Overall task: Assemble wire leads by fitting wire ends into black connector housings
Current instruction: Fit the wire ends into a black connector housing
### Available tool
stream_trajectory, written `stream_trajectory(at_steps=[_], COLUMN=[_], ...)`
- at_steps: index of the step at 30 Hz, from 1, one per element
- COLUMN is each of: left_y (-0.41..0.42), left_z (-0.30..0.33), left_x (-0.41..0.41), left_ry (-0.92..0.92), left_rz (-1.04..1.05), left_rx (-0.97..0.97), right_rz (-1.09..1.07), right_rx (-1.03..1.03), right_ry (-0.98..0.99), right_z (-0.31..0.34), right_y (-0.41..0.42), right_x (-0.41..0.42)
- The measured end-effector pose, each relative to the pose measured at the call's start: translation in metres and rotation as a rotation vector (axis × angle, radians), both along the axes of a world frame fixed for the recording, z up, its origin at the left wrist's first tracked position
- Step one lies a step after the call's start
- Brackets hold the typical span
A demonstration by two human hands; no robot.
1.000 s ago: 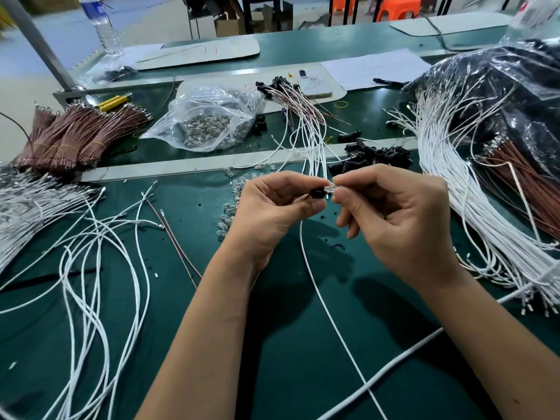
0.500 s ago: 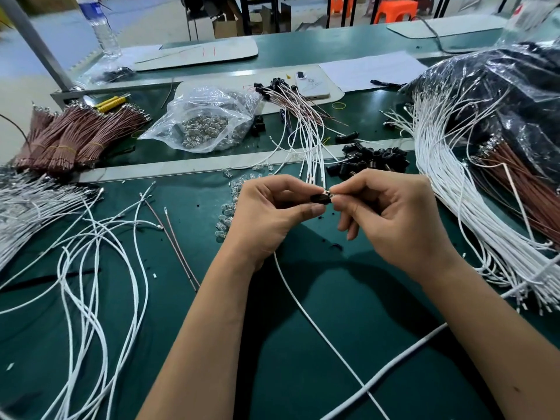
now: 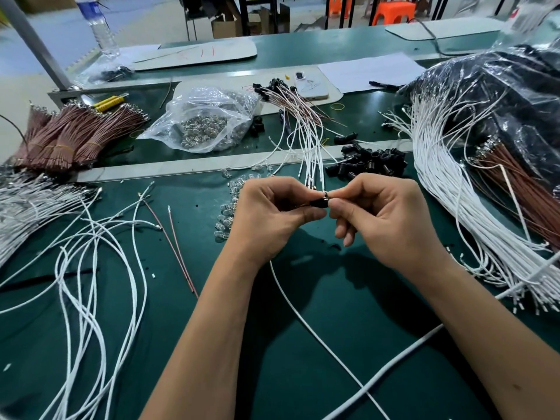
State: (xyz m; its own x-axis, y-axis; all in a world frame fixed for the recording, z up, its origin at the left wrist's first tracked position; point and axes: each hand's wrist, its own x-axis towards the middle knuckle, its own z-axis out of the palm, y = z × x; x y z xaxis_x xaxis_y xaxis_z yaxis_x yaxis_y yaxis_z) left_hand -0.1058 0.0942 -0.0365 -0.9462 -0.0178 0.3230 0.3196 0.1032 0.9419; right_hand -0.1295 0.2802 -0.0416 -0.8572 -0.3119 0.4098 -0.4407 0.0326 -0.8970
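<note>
Over the middle of the green worktop (image 3: 303, 344), the left hand (image 3: 266, 219) pinched a small black connector housing (image 3: 318, 203) between thumb and forefinger. The right hand (image 3: 385, 219) met it fingertip to fingertip, its thumb and forefinger nipped on the housing's metal-tipped end, the other fingers curled loosely below. A white wire (image 3: 315, 331) ran from under the left hand toward the near edge of the worktop, crossing a thicker white cable (image 3: 403, 356) on the way.

Just beyond the hands lay a heap of loose black housings (image 3: 368, 162), and beside it a fan of finished leads (image 3: 306, 128) with black ends pointing to the far edge. Small clear bulbs (image 3: 225, 219) were scattered just left of the left hand. A clear bag (image 3: 209, 116) of metal parts sat farther back, with bundles of brown wires (image 3: 75, 134) toward the far left corner. Loose white wires (image 3: 91, 247) sprawled along the left side, and a thick sheaf of white wires (image 3: 448, 183) curved down the right side beside more brown wires (image 3: 521, 192).
</note>
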Motion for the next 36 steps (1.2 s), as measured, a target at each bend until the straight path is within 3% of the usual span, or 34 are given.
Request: stream_trajectory(at_steps=[12,33,36], left_y=[0.009,0.023,0.03], left_z=[0.001,0.004,0.011], left_x=[0.0,0.005,0.003], left_ry=[-0.026,-0.045,-0.068], left_rz=[0.073,0.113,0.212], left_rx=[0.056,0.078,0.184], right_rz=[-0.009,-0.051,-0.049], right_rx=[-0.224,-0.238,-0.206], right_ry=[-0.189,-0.179,-0.213], right_z=[0.001,-0.001,0.001], right_y=[-0.005,-0.001,-0.002], right_x=[-0.003,-0.004,-0.004])
